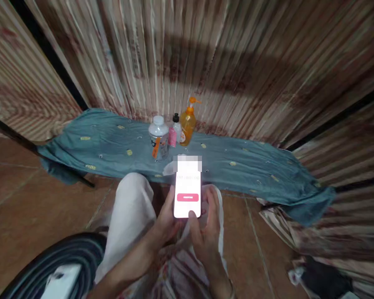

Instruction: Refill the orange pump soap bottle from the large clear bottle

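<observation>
A smartphone (187, 207) with a bright white screen and a red button is held upright above my lap. My left hand (167, 218) grips its left edge. My right hand (208, 222) wraps the right side, with the thumb on the lower part of the screen. Beyond the phone stand a clear bottle with a white cap (158, 135), a small bottle with a black top and pink label (174, 133) and an orange pump bottle (188, 126). Something whitish (168, 167) lies partly hidden behind the phone; I cannot tell what it is.
The bottles stand on a low surface covered by a teal cloth (109, 143) with yellow motifs. Striped curtains (187, 54) hang behind it, beside dark poles (57, 66). At lower left is a black ringed object (81, 243) bearing a white item (62, 282). Dark fabric (326, 276) lies lower right.
</observation>
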The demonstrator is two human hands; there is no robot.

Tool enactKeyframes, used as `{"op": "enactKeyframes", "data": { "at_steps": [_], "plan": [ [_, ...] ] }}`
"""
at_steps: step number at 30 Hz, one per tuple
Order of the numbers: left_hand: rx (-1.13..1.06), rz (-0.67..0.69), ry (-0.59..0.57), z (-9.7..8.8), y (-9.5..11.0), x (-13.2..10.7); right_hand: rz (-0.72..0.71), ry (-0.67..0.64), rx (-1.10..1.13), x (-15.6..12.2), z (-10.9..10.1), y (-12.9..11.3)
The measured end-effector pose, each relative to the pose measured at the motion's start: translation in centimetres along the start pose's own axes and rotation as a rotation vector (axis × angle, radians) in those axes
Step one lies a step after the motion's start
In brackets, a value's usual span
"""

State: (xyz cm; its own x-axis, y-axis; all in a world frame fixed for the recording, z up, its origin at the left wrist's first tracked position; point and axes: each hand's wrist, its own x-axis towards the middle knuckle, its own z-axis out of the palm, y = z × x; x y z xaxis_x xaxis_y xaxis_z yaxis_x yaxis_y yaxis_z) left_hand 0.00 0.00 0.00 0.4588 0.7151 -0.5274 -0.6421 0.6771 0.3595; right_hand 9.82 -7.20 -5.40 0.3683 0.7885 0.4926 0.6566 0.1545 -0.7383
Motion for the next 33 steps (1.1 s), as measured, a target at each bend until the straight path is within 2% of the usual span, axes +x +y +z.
{"op": "enactKeyframes", "data": {
  "at_steps": [6,11,19,27,33],
  "plan": [
    [-0.022,0.006,-0.059,-1.0,-0.5,0.6,-0.004,-0.007,-0.036,-0.7,0.0,-0.5],
    [-0.028,0.006,-0.082,-1.2,-0.7,0.2,-0.033,-0.006,-0.046,-1.1,-0.1,-1.1],
    [-0.017,0.077,-0.125,-1.2,-0.9,-0.4,-0.065,-0.023,-0.058,-1.8,-0.9,-2.1],
    [-0.016,0.078,-0.180,-0.5,-1.5,-0.6,-0.130,-0.014,-0.075,-2.2,-1.2,-0.5],
    [-0.006,0.059,-0.173,0.0,-1.6,-0.6,-0.078,0.004,-0.069,-2.4,-1.4,0.3]
  ]
}}
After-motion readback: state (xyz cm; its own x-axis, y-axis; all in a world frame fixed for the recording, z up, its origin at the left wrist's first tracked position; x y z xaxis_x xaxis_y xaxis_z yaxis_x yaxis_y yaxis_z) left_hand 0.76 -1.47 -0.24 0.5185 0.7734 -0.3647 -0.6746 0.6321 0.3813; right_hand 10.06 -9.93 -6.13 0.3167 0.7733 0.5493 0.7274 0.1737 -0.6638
